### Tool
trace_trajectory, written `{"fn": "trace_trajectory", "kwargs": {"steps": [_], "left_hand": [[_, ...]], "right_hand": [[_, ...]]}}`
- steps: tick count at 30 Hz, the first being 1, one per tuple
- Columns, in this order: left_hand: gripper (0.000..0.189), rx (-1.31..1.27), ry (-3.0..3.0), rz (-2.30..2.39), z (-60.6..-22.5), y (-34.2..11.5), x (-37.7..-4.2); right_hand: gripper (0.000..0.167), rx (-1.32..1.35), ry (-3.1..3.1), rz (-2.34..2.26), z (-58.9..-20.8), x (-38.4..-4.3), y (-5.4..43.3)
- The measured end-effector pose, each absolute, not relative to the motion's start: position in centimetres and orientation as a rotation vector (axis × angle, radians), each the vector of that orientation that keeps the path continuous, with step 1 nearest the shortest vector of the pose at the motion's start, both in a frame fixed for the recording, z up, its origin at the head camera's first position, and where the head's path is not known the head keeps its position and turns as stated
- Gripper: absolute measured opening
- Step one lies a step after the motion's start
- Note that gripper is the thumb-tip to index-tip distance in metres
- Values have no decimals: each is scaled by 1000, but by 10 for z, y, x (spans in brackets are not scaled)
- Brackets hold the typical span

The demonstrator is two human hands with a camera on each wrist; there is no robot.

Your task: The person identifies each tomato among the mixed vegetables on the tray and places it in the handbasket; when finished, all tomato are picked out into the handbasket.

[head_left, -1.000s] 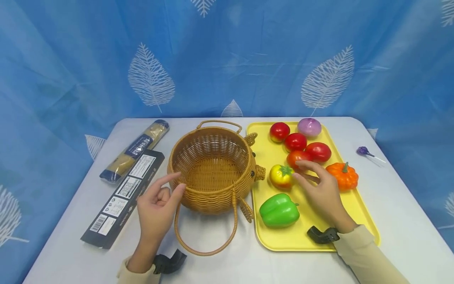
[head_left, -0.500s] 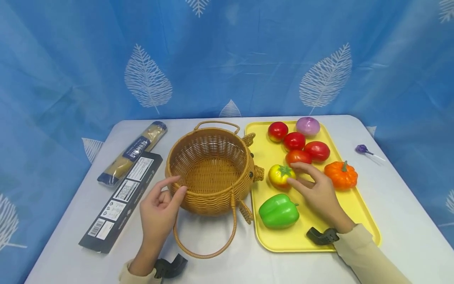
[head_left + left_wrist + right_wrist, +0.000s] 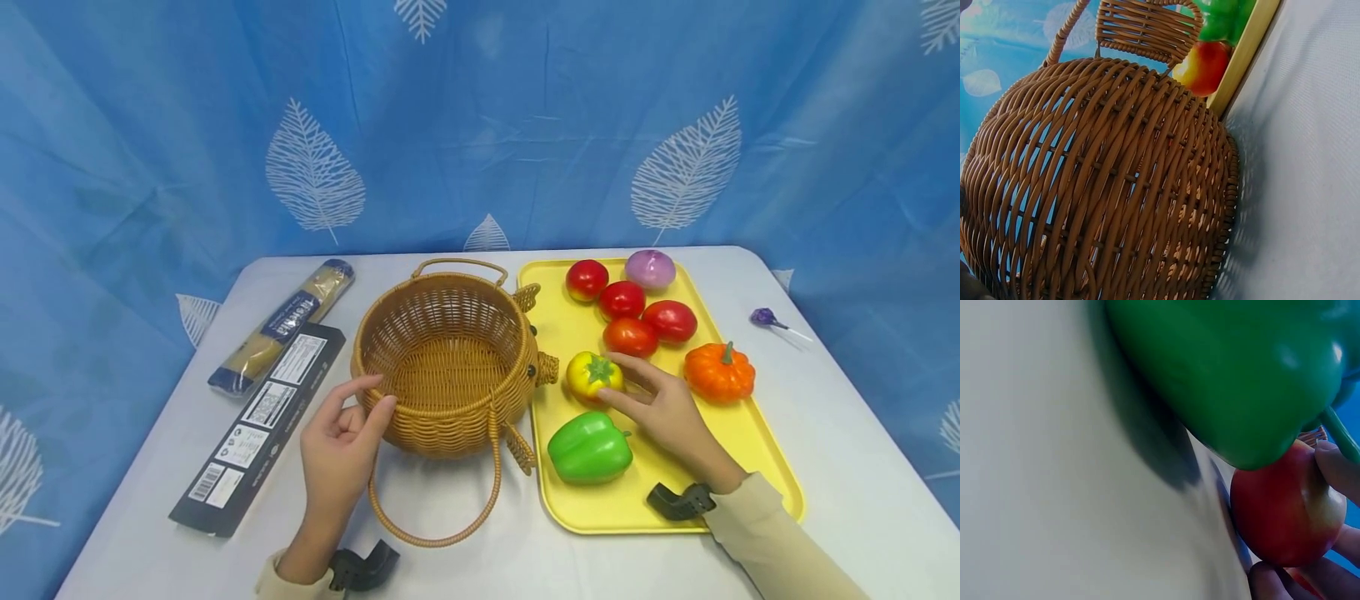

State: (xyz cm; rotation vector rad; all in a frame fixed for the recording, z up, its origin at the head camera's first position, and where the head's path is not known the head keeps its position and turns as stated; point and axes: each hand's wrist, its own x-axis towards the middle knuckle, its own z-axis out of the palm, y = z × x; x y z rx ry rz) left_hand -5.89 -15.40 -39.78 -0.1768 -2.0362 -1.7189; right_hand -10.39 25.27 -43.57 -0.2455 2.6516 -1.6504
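A yellow-and-red toy tomato (image 3: 592, 377) with a green star-shaped top sits on the yellow tray (image 3: 667, 508). My right hand (image 3: 663, 408) grips it between thumb and fingers from the right. In the right wrist view, the thumb and several fingers lie round the tomato (image 3: 1285, 509), beyond a green bell pepper (image 3: 1229, 369). To its left stands a wicker basket (image 3: 450, 429) with a pig's face, its front handle lying down on the table. My left hand (image 3: 337, 450) is at the basket's near-left rim, thumb and forefinger apart. The basket's wall (image 3: 1110, 187) fills the left wrist view.
More toy produce lies on the tray: several red tomatoes (image 3: 622, 300), a purple onion (image 3: 650, 269), an orange pumpkin (image 3: 720, 372). A black box (image 3: 262, 425) and a spaghetti packet (image 3: 281, 325) lie at the left. A purple lollipop (image 3: 763, 317) lies far right.
My right hand has moved left onto the yellow-and-red tomato and closed round it; the tomato has tilted slightly. My left hand has stayed by the basket's rim, shifting very little.
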Motion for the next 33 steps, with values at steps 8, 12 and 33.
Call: {"fn": "trace_trajectory", "kwargs": {"steps": [8, 12, 33], "left_hand": [[30, -189, -2031, -1698, -398, -154, -58], [29, -182, -2037, -1701, -398, -154, -58], [30, -127, -2010, -1783, -393, -154, -57]], "right_hand": [[57, -223, 2651, -1623, -435, -105, 252], [58, -217, 2654, -1622, -434, -104, 252], [57, -226, 2636, -1661, -434, -102, 252]]}}
